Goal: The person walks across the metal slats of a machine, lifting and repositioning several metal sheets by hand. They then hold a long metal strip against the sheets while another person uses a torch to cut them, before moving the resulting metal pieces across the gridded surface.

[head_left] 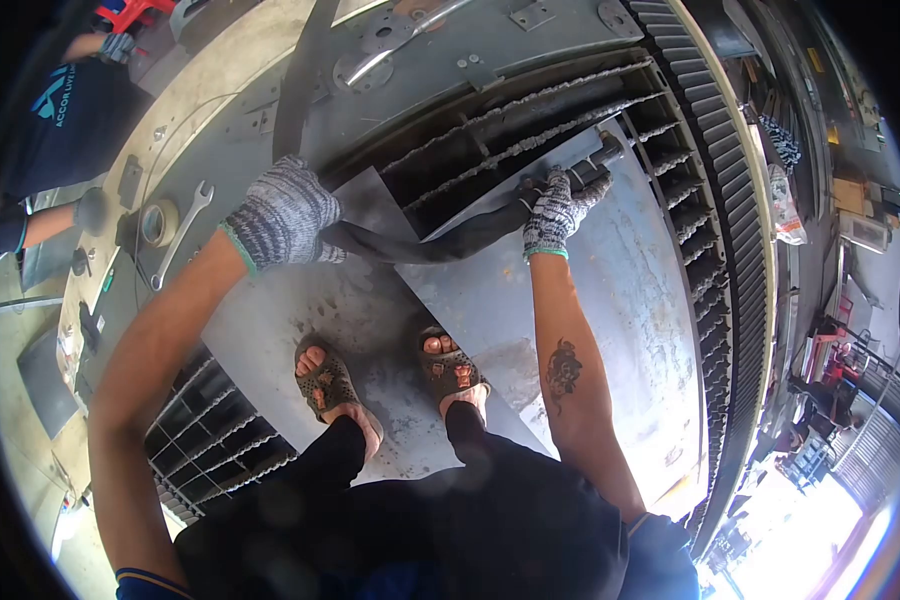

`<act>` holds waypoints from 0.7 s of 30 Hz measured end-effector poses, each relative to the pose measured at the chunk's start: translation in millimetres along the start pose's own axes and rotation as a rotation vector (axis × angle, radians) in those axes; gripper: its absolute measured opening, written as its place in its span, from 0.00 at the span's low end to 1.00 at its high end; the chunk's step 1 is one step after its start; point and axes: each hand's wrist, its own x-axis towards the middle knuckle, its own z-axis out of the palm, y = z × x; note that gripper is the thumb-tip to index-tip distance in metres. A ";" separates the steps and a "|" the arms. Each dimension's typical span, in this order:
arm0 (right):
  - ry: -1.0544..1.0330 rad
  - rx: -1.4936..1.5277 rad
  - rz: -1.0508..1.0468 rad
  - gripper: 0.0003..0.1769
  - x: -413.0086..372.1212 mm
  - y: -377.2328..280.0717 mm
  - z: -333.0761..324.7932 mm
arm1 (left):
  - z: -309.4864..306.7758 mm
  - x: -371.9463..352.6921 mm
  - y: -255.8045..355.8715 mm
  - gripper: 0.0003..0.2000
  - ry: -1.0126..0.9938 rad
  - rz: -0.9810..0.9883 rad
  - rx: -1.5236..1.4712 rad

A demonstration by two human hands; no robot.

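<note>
In a grey knitted glove, my left hand is closed round a dark flat hose, which sags between my two hands. A strap-like length of it rises beyond my left hand. My right hand, gloved too, is wrapped round the hose near its end, where a dark metal fitting sticks out past the fingers. Below lie metal sheets, one overlapping another, and my sandalled feet stand on them.
Slatted grating with rough crusted bars shows ahead and at lower left. A ribbed black band curves along the right. On the left ledge are a wrench and a tape roll. Another person is at upper left.
</note>
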 end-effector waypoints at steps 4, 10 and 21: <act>-0.042 0.055 0.092 0.48 -9.3 -17.0 1.6 | -1.4 1.9 0.3 0.26 -0.033 -0.008 0.016; -0.128 0.191 0.146 0.48 -12.8 -27.4 6.5 | -6.1 3.7 -1.0 0.26 -0.082 -0.012 0.031; -0.073 0.157 0.149 0.47 -21.6 -38.5 9.2 | -11.1 2.1 1.9 0.24 -0.090 -0.008 0.086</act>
